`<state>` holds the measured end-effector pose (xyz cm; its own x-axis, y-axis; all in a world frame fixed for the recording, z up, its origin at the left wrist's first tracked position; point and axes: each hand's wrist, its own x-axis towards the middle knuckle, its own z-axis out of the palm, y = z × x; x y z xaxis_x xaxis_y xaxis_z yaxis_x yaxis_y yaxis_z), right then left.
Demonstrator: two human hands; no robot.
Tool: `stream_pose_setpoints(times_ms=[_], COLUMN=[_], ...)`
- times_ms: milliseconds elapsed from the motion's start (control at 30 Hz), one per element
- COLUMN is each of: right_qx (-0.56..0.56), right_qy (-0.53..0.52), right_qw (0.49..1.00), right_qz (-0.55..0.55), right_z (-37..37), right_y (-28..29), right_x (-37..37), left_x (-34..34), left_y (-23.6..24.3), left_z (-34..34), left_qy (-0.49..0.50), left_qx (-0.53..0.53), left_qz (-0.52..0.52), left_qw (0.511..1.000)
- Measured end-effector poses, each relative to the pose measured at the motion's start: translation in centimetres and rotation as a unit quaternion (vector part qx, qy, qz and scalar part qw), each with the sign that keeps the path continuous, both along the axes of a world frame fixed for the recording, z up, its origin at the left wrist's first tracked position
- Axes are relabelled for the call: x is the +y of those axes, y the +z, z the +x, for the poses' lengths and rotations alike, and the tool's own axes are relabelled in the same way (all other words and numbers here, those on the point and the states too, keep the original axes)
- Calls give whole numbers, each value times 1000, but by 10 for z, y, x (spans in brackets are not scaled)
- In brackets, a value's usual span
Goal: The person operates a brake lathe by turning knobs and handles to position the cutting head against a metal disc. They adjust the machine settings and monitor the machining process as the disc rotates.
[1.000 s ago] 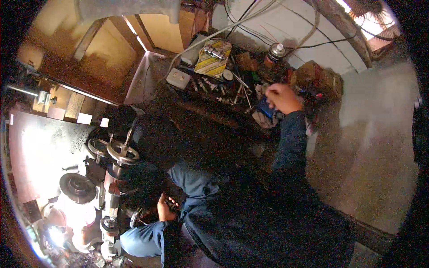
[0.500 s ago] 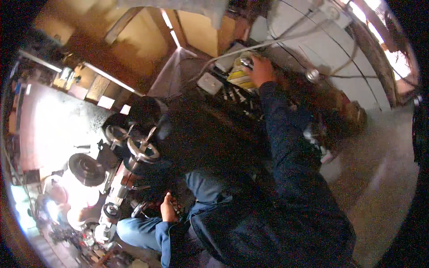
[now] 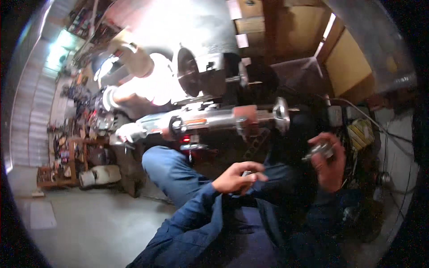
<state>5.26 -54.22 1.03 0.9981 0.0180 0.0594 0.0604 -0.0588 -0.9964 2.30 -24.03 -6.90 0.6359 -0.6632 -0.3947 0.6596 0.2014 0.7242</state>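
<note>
My right hand (image 3: 331,172) is closed around a shiny round metal piece (image 3: 322,151) that looks like a drill chuck, its narrow end pointing left. In front of my body, over my lap, my left hand (image 3: 237,179) has its fingers curled about a small metal bit (image 3: 246,173), mostly hidden. Beyond both hands lies a lathe-like machine (image 3: 219,123) with a long metal bed. A handwheel (image 3: 280,115) on its right end is the part nearest my right hand, which stays apart from it.
A large metal disc (image 3: 187,71) stands on the machine's far side, beside a brightly lit area. A yellow-striped object (image 3: 359,134) and cables lie at the right. On the left, a wooden shelf (image 3: 71,161) and a pale motor-like body (image 3: 100,175) sit near the floor.
My right hand has come back from the yellow-striped object toward my body, carrying the metal piece. My left hand has lifted above my lap. The view has swung left toward the machine.
</note>
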Motion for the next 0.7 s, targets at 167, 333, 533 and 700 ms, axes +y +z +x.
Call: stream_pose_setpoints(times_ms=[167,333,533,700], right_qx=[-56,-131,-172,-311], right_qy=[183,300,407,299], right_qw=[981,907,816,802], right_qz=[33,-266,-372,-414], right_z=[10,47,62,81], right_y=[13,49,30,37], right_x=[107,149,200,225], left_x=[13,72,125,176], left_y=[12,21,46,11], left_z=[7,14,12,22], left_qy=[135,291,353,541], left_qx=[-34,-98,-200,-329], left_qz=[-143,-37,139,431], left_qw=[980,951,903,643])
